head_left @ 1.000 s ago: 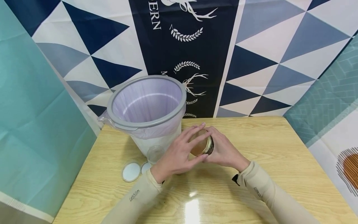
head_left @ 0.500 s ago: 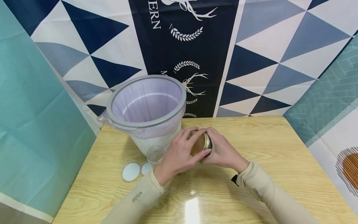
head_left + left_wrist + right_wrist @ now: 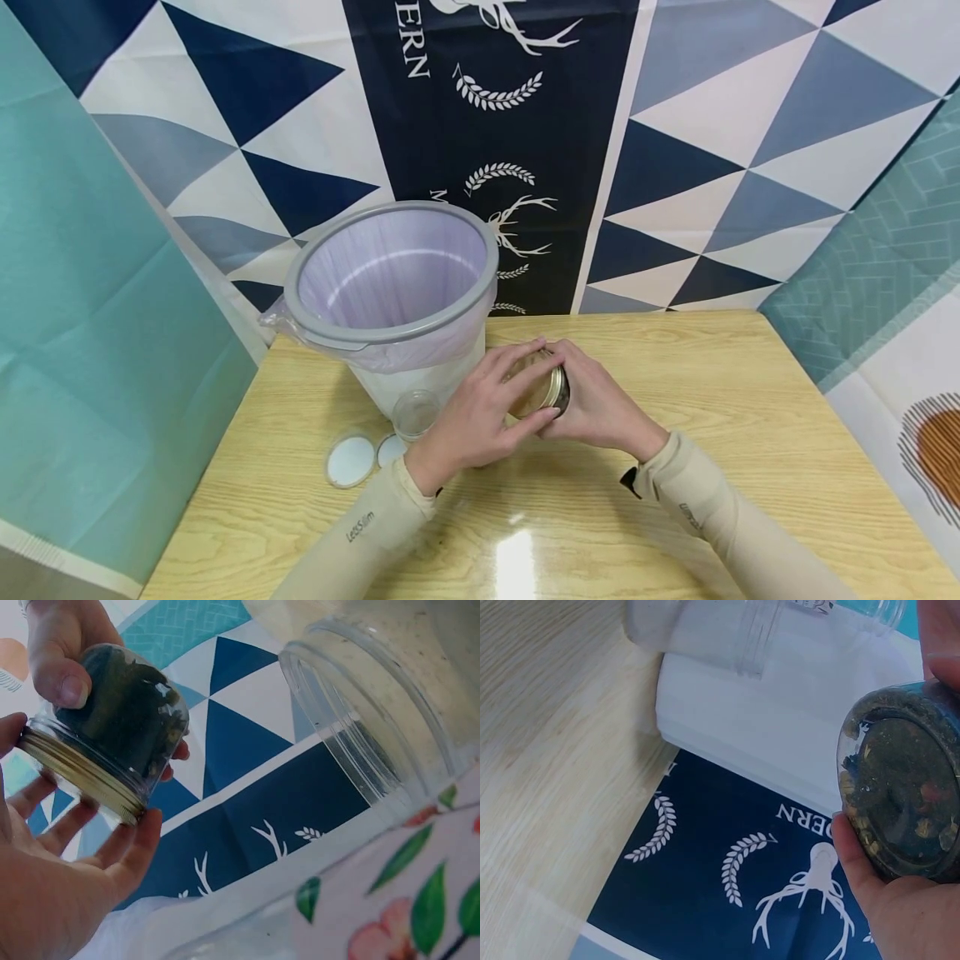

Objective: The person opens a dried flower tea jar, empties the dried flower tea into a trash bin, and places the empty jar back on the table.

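Observation:
Both hands hold a clear glass jar (image 3: pixel 124 727) tilted on its side above the table. Dark contents with paler bits show through its base in the right wrist view. Fingers and thumb of my left hand (image 3: pixel 487 414) are spread round the rim of the gold screw lid (image 3: pixel 557 388). My right hand (image 3: pixel 596 404) grips the jar's body from the other side, with the thumb on the glass in the left wrist view. Near my left forearm stands an uncapped clear jar (image 3: pixel 416 414), beside two white round lids (image 3: pixel 350 461) lying on the table.
A white bin with a grey rim (image 3: pixel 390 335) and a pale purple liner stands at the back left, behind the uncapped jar. The wooden table (image 3: pixel 712 400) meets patterned cloth walls at the back and both sides.
My left fingers have drawn in and turned on the lid, then spread out across it again. The jar has shifted only slightly; the bin and lids have stayed put.

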Available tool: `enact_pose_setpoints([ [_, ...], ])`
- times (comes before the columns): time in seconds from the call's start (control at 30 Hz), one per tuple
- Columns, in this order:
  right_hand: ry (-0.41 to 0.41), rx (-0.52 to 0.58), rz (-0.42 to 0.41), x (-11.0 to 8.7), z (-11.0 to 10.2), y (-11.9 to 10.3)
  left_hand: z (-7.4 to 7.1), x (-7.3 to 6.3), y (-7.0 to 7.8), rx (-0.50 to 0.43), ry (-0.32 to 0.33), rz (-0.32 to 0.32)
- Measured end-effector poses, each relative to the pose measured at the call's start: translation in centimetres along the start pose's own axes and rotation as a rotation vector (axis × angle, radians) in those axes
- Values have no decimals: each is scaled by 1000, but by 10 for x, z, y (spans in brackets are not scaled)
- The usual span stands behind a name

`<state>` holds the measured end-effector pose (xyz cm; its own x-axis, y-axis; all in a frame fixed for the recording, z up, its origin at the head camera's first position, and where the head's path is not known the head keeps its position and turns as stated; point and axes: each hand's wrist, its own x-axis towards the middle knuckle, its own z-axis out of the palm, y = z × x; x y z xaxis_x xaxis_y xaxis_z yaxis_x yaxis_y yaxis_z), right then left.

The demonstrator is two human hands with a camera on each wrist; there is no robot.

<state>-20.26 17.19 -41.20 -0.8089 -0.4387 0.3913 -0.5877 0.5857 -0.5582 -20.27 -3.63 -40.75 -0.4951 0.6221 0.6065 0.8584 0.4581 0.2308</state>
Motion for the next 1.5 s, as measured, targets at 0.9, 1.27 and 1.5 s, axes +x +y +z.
enact_pose_setpoints([
  [0.9, 32, 2, -13, -1, -1, 1, -1, 7, 13, 6, 111, -243],
  [1.27, 67, 77, -19, -4, -1, 4, -9, 6, 14, -41, 138, -254],
  [1.5, 74, 85, -37, -4, -2, 5, -10, 3, 13, -32, 160, -241],
])
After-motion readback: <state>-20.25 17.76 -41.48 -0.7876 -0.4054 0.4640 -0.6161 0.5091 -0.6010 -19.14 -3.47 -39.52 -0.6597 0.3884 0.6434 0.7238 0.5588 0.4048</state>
